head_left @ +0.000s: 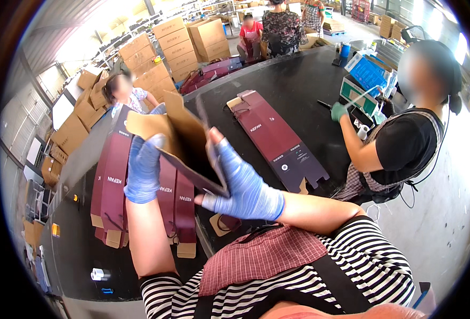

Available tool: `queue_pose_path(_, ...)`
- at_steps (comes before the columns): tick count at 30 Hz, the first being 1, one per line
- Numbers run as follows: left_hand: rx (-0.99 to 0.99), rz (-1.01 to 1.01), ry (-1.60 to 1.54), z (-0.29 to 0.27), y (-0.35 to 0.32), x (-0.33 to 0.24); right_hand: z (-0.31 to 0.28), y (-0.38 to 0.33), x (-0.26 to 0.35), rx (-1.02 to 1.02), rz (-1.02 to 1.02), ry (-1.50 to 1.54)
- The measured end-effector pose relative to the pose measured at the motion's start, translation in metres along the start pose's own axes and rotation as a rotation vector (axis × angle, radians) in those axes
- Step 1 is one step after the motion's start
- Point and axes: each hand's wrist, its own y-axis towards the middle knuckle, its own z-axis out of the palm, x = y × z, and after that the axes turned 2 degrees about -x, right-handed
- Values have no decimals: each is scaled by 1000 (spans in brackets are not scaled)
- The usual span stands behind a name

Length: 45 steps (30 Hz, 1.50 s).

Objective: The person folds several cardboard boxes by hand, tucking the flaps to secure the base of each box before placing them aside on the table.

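Between my two hands a dark cardboard box (184,135) is held up, tilted, with its brown inside and raised end flaps facing up. My left hand (143,170), in a blue-and-white fingerless glove, grips its left side. On its right wall, my right hand (248,183) is pressed, gloved alike, thumb and fingers spread around the edge. Several finished-looking maroon boxes with black cord handles (112,186) stand packed together below my left forearm. A flattened maroon and dark purple box (275,133) lies on the black table (213,90) beyond my right hand.
At the right, a co-worker (405,133) with green gloves holds a thin pale strip beside blue and green cartons (365,74). Another person (126,93) is at the left, near stacked brown cartons (173,48). A white roll (97,274) lies at the lower left.
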Motion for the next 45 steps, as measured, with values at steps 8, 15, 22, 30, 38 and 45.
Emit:
queue_pose_path(8,-93,-168,-20,15,-64,-20,-35,10,3,106,250,344)
queue_pose_path(15,170,57,-214,34,-99,-19,-45,9,29,190,340,411)
queue_pose_path(22,56,12,246,58,-110,-10,-49,-13,8,199,352,400)
queue_pose_path(30,63,177,51,63,-107,-2,-59,-15,-8,46,-127,148)
queue_pose_path(38,109,38,-279,73,-102,-13,-63,16,0,143,-451,-44)
queue_pose_path(45,56,21,-263,74,-110,-8,-66,17,8,143,-460,-9)
